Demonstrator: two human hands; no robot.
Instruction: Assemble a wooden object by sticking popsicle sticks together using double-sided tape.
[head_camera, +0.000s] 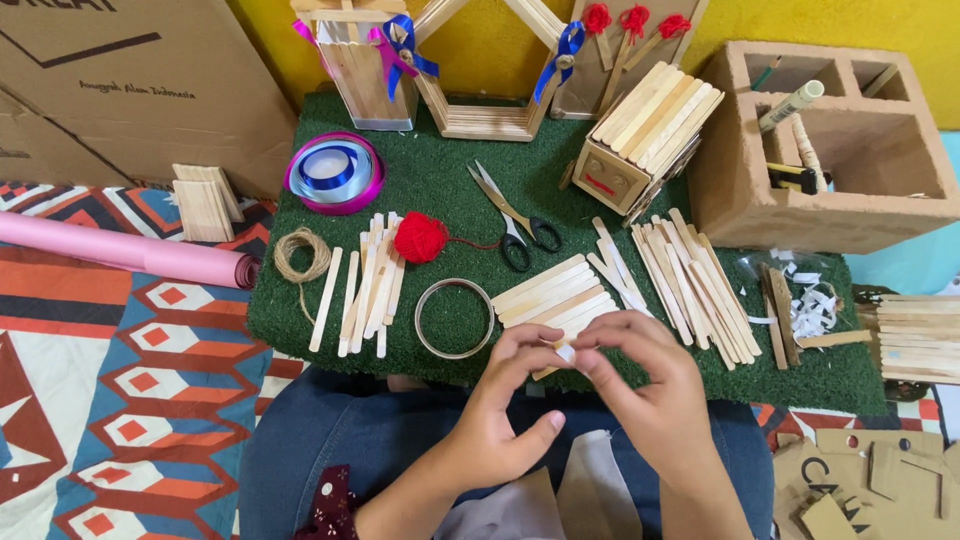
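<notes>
My left hand (500, 405) and my right hand (645, 385) meet over my lap at the near edge of a green turf mat (440, 190). Their fingertips pinch a small white piece (566, 352) between them; what it is I cannot tell. Just beyond the fingers lies a flat panel of joined wooden sticks (555, 295). A clear tape ring (454, 318) sits left of the hands. Loose wooden sticks (365, 285) lie further left, and more sticks (695, 285) fan out to the right.
On the mat: a red yarn ball (420, 237), scissors (515, 220), a twine coil (301, 255), ribbon spools (333, 172), stick-built models (645, 135). A block organiser (815, 150) stands right, a pink paper roll (120, 250) and cardboard boxes (130, 90) left.
</notes>
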